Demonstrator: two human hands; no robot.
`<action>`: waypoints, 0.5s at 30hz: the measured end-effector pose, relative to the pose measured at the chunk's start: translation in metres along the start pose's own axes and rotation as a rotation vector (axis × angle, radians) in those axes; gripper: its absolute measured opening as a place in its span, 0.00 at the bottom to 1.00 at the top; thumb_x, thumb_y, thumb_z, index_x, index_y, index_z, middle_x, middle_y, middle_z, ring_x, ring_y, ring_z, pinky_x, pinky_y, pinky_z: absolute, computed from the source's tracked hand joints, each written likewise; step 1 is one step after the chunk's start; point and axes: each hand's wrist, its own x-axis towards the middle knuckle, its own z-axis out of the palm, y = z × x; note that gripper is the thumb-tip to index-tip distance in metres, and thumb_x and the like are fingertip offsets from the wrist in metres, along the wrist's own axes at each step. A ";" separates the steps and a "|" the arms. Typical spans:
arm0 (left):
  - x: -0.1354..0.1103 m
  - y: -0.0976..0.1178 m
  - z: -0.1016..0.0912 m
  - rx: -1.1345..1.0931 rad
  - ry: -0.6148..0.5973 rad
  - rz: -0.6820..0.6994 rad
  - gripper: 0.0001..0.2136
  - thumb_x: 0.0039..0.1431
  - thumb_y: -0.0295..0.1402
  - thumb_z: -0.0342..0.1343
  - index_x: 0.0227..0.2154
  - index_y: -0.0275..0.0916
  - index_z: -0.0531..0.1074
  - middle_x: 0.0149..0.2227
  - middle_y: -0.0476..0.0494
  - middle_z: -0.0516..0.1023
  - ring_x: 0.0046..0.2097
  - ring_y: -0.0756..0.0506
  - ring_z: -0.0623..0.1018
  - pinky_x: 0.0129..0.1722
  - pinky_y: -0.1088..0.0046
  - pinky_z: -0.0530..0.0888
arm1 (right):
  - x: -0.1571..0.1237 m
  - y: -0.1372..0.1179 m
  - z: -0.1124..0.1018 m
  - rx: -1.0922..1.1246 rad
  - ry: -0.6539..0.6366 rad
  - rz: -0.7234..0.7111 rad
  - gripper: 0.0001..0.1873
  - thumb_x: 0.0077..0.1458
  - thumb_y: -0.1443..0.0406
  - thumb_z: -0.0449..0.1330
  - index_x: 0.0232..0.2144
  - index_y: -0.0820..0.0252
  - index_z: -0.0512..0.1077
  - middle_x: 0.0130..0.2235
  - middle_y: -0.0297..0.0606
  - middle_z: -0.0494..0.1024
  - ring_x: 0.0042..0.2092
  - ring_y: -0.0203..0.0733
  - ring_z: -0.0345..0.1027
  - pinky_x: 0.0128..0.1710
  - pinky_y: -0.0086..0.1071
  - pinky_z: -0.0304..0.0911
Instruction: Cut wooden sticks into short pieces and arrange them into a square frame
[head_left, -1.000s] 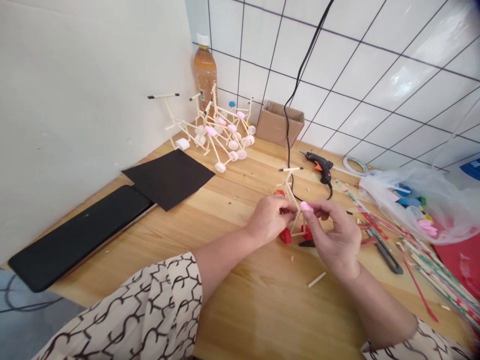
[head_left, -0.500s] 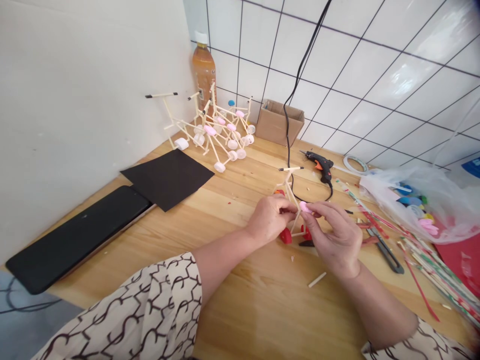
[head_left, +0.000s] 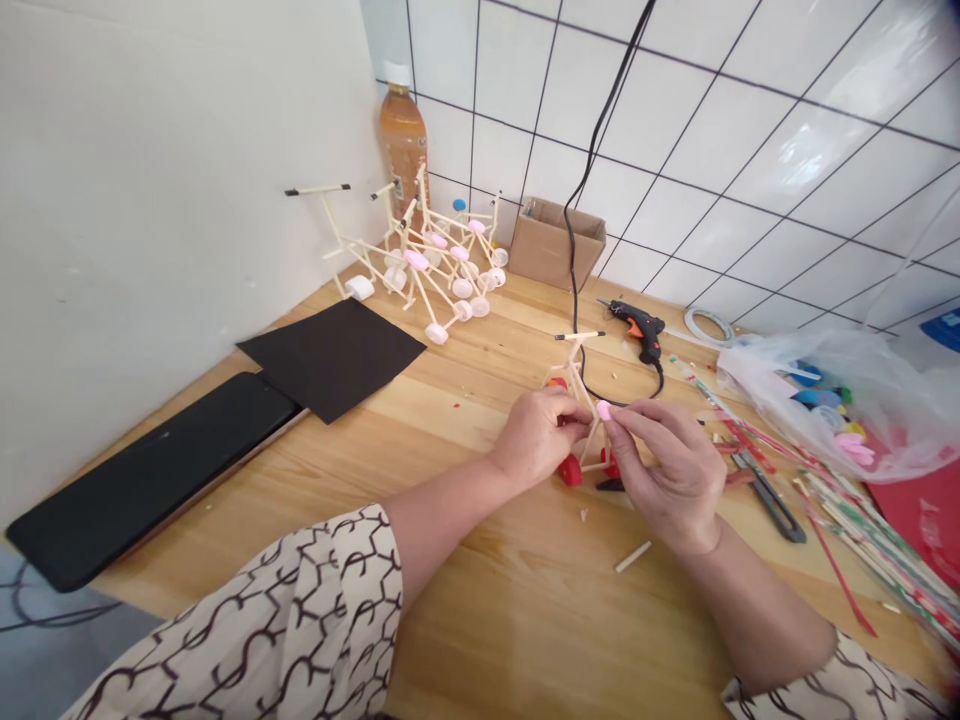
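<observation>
A small tricycle model (head_left: 576, 362) of pale sticks, with red caps as wheels and a black-tipped handlebar, stands on the wooden table in front of me. My left hand (head_left: 541, 432) is closed around part of its stick frame. Between thumb and fingertips, my right hand (head_left: 671, 465) pinches a pink oval piece (head_left: 604, 410) against the upper frame. Whether the piece is fixed to the sticks I cannot tell. One red wheel (head_left: 570, 470) shows below my left hand; another is partly hidden behind my right fingers.
Several similar stick models (head_left: 439, 260) stand at the back left near a bottle (head_left: 403, 140). Behind my hands lie a glue gun (head_left: 637, 328) and a cardboard box (head_left: 555, 245). At right are a utility knife (head_left: 776, 505), striped sticks (head_left: 862, 530) and a plastic bag (head_left: 892, 420) of caps.
The pink piece has turned a little in my right fingers and now shows a narrower side. My left hand keeps its hold on the frame. The whole view has shifted slightly.
</observation>
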 end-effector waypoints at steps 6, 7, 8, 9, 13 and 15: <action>0.000 -0.001 0.001 -0.030 0.007 0.009 0.07 0.47 0.19 0.57 0.22 0.36 0.76 0.25 0.48 0.74 0.30 0.50 0.72 0.32 0.75 0.69 | 0.002 0.001 0.000 -0.076 -0.021 -0.055 0.07 0.50 0.70 0.60 0.33 0.56 0.75 0.30 0.38 0.73 0.31 0.40 0.67 0.31 0.34 0.62; 0.000 -0.001 0.001 -0.036 0.008 0.012 0.07 0.47 0.19 0.57 0.22 0.35 0.76 0.25 0.48 0.74 0.30 0.50 0.72 0.32 0.75 0.69 | 0.002 0.001 0.000 -0.089 -0.023 -0.062 0.06 0.50 0.69 0.60 0.32 0.56 0.75 0.30 0.38 0.73 0.31 0.40 0.66 0.31 0.34 0.62; 0.000 -0.002 0.001 -0.042 0.010 0.015 0.07 0.46 0.19 0.57 0.22 0.35 0.75 0.25 0.47 0.74 0.30 0.50 0.73 0.32 0.75 0.69 | 0.002 0.001 0.000 -0.104 -0.023 -0.072 0.06 0.50 0.69 0.60 0.31 0.56 0.75 0.30 0.38 0.73 0.31 0.40 0.66 0.31 0.34 0.61; 0.000 -0.002 0.001 -0.050 0.010 0.018 0.07 0.46 0.18 0.57 0.21 0.35 0.75 0.25 0.47 0.74 0.30 0.50 0.73 0.32 0.75 0.69 | 0.002 0.001 0.000 -0.117 -0.021 -0.083 0.05 0.50 0.69 0.59 0.31 0.56 0.74 0.30 0.38 0.73 0.31 0.39 0.66 0.31 0.34 0.61; 0.000 -0.001 0.002 -0.091 0.006 0.014 0.08 0.47 0.17 0.56 0.20 0.35 0.74 0.26 0.47 0.75 0.31 0.49 0.74 0.34 0.74 0.70 | 0.002 0.000 0.000 -0.152 -0.019 -0.100 0.03 0.50 0.69 0.60 0.29 0.57 0.74 0.30 0.38 0.73 0.30 0.39 0.65 0.31 0.34 0.60; 0.000 -0.001 0.002 -0.107 0.004 0.014 0.08 0.47 0.17 0.55 0.19 0.35 0.73 0.26 0.47 0.75 0.32 0.49 0.74 0.34 0.74 0.70 | 0.002 0.000 0.001 -0.159 -0.021 -0.099 0.03 0.50 0.69 0.60 0.29 0.57 0.73 0.30 0.38 0.73 0.30 0.39 0.65 0.32 0.33 0.59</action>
